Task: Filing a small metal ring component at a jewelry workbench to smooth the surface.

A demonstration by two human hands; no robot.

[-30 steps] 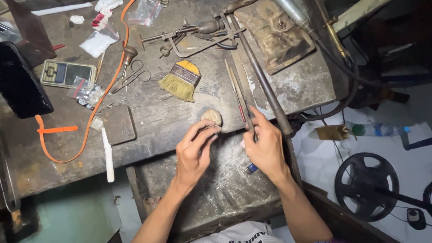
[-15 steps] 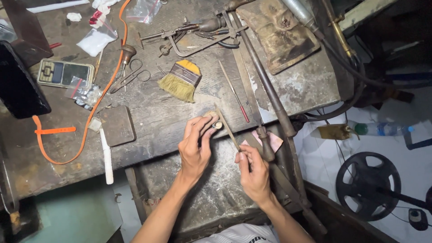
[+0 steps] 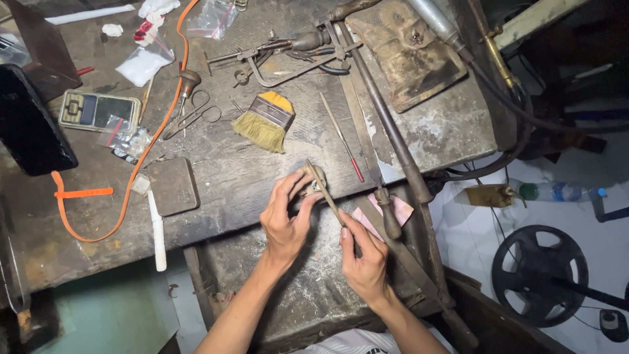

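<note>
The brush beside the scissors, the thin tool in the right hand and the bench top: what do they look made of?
Brush: pale straw-like bristles, dull metal band, yellow handle, probably painted wood. Thin tool in the right hand: looks like dull grey metal, maybe a file; too small to confirm. Bench top: seemingly worn dark wood, scratched and dusted grey.

— Where is open room found around the hands?

— Bare bench [image 3: 223,177] is seen to the left of the left hand [image 3: 286,219], up to the flat dark block [image 3: 172,185] and white stick [image 3: 156,231].

— And what is blocked?

— The far side is barred by the brush [image 3: 265,121] and thin red-tipped rod [image 3: 342,137]; the right is closed off by the long rusty bar [image 3: 386,124] and wooden-handled tool [image 3: 388,216], just beside the right hand [image 3: 363,259].
</note>
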